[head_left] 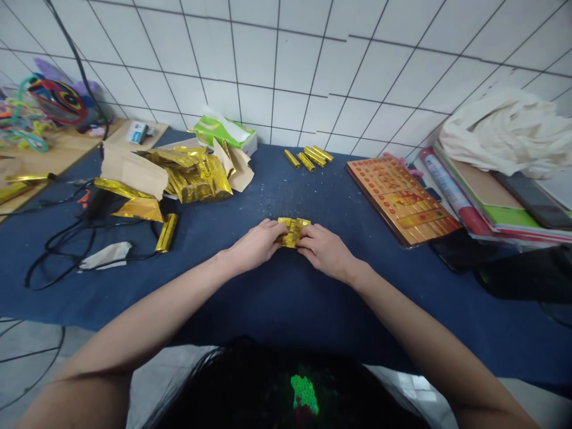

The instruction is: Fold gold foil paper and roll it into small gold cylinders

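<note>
A small piece of gold foil paper (292,230) lies folded between both hands on the blue tablecloth (286,292). My left hand (255,244) pinches its left side with curled fingers. My right hand (322,248) grips its right side, fingers closed over the foil. Several finished gold foil rolls (309,158) lie in a row farther back. One more gold roll (167,232) rests to the left. A heap of loose gold foil sheets (192,173) sits at the back left, partly under brown paper (134,171).
A stack of printed orange-gold sheets (402,199) lies at the right, beside books and a rolled tube (451,193) under white cloth (509,131). Black cables (67,238) trail at the left. A green-white pack (226,132) stands by the tiled wall. A dark phone (456,250) lies near the right.
</note>
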A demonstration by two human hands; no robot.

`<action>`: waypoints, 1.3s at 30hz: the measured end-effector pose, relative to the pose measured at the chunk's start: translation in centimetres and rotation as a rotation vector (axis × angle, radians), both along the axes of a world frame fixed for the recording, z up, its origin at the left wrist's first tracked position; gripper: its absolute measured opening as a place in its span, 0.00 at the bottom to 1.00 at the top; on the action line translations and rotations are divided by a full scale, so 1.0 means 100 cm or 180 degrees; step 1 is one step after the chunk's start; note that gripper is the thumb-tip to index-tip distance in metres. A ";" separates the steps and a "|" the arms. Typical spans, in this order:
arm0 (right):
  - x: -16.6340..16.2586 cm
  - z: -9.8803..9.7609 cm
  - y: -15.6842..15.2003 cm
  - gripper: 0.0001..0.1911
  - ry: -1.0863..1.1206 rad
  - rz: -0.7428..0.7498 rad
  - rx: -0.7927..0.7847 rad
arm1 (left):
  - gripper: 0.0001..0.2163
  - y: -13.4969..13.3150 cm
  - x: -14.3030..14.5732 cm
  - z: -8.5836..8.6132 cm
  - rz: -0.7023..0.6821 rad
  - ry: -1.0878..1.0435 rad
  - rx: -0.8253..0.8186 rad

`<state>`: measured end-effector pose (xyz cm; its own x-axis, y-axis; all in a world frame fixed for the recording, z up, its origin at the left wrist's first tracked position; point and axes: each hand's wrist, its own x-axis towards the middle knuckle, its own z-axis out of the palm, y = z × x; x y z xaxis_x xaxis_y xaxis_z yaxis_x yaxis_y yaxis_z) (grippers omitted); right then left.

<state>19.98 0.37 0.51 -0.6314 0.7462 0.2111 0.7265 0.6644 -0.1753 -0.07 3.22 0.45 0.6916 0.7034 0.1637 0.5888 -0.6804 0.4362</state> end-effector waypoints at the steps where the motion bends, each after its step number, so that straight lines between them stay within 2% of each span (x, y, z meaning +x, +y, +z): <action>1: 0.000 0.000 0.000 0.07 0.0020 -0.0015 0.0008 | 0.05 0.000 0.000 0.000 -0.0055 0.0040 0.0052; 5: -0.001 -0.001 -0.003 0.08 -0.0006 -0.0074 0.0094 | 0.07 -0.002 0.003 0.003 -0.0277 0.0239 0.0322; 10: -0.004 -0.004 -0.007 0.09 -0.0024 -0.0089 0.0209 | 0.09 -0.008 0.006 0.006 -0.0215 0.0597 0.0535; 15: -0.003 -0.004 -0.010 0.10 0.0135 -0.0128 0.0093 | 0.16 -0.017 0.010 0.004 -0.0250 0.0800 0.0813; 19: 0.003 -0.004 -0.006 0.10 0.0538 -0.0184 -0.0123 | 0.13 -0.022 0.014 0.004 -0.0336 0.1102 0.1019; 22: 0.007 -0.005 0.000 0.12 0.0589 -0.0309 -0.0065 | 0.14 -0.025 0.016 0.005 -0.0352 0.1197 0.1073; 25: 0.008 -0.006 0.005 0.15 0.0284 -0.0325 -0.0004 | 0.14 -0.027 0.017 0.005 -0.0408 0.1233 0.1110; 30: 0.008 -0.003 0.006 0.16 0.0071 -0.0288 -0.0170 | 0.11 -0.026 0.018 0.005 -0.0514 0.1219 0.1104; 34: 0.012 0.001 0.006 0.22 0.0037 -0.0320 -0.0418 | 0.09 -0.019 0.016 0.008 -0.0568 0.1105 0.0888; 37: 0.014 0.002 0.006 0.14 -0.0045 -0.0178 -0.0469 | 0.07 -0.011 0.015 0.012 -0.0605 0.1031 0.0728; 39: 0.014 0.002 0.006 0.08 -0.0013 -0.0050 -0.0328 | 0.07 -0.006 0.015 0.014 -0.0650 0.0971 0.0655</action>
<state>21.33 0.97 0.67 -0.6201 0.7737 0.1301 0.7376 0.6314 -0.2392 1.41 2.62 1.83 0.8521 0.5208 0.0526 0.5139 -0.8513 0.1057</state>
